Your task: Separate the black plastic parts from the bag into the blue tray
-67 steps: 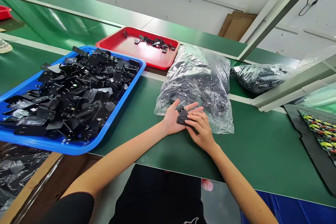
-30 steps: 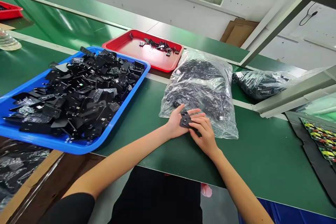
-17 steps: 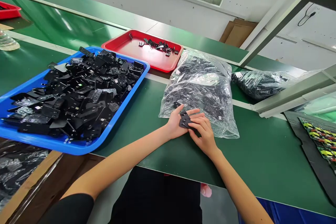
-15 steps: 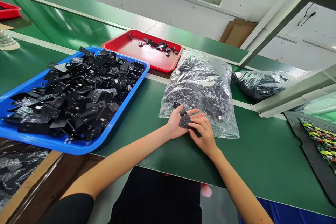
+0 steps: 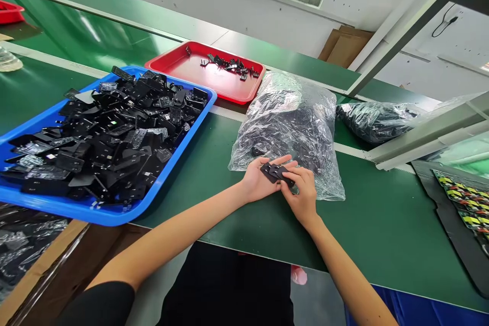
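— What's the tabletop carrying on your feed?

— I'm seeing a green tabletop. A blue tray is sitting at the left, heaped with black parts. Behind it, a red tray is holding a few small black pieces.

— And toward the middle?

— A clear plastic bag full of dark parts is lying just right of the blue tray. I'm also picking out a second bag resting farther right, and a dark mat with coloured components lying at the right edge.
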`<state>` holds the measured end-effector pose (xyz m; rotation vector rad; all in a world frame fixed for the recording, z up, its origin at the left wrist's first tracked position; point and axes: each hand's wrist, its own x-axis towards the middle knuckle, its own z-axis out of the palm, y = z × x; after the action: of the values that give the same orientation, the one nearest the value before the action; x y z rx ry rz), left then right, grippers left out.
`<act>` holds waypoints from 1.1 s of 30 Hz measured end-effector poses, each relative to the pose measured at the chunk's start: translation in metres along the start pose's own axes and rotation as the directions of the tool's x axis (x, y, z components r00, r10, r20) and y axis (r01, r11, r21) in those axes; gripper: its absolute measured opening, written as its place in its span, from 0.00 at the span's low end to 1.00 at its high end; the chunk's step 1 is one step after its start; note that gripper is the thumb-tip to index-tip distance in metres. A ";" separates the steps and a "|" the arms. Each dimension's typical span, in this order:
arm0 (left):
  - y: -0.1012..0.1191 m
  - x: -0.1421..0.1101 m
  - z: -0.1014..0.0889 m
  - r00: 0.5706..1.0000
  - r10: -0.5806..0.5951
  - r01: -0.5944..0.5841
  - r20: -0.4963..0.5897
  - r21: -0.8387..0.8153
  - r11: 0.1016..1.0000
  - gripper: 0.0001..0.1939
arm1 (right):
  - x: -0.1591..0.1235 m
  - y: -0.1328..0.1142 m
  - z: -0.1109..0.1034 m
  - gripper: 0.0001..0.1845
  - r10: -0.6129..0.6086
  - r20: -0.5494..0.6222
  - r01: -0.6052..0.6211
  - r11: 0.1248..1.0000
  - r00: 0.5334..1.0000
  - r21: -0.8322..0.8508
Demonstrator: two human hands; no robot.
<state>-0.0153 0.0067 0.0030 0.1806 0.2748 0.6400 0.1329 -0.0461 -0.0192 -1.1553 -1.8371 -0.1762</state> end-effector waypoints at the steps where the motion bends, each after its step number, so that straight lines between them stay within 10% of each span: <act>1: -0.001 0.000 -0.001 1.000 -0.009 0.009 -0.001 0.007 1.000 0.28 | 0.000 0.001 -0.001 0.09 0.018 -0.005 -0.018 1.000 1.000 -0.009; 17: -0.001 0.001 0.001 0.997 -0.062 0.062 -0.044 0.000 0.998 0.19 | 0.003 0.004 -0.006 0.08 0.039 -0.020 -0.039 0.999 0.999 -0.007; 23: 0.001 -0.001 0.002 0.992 -0.041 0.046 -0.116 0.037 0.998 0.28 | 0.000 -0.005 -0.003 0.10 -0.135 0.006 0.134 0.989 0.991 0.058; 33: -0.001 -0.001 -0.003 0.992 -0.120 0.120 0.050 0.001 0.993 0.34 | -0.008 -0.016 0.005 0.11 -0.183 0.130 0.179 0.983 0.974 0.043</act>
<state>-0.0164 0.0054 0.0002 0.1769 0.2354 0.5159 0.1183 -0.0575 -0.0231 -0.9977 -2.0574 -0.1781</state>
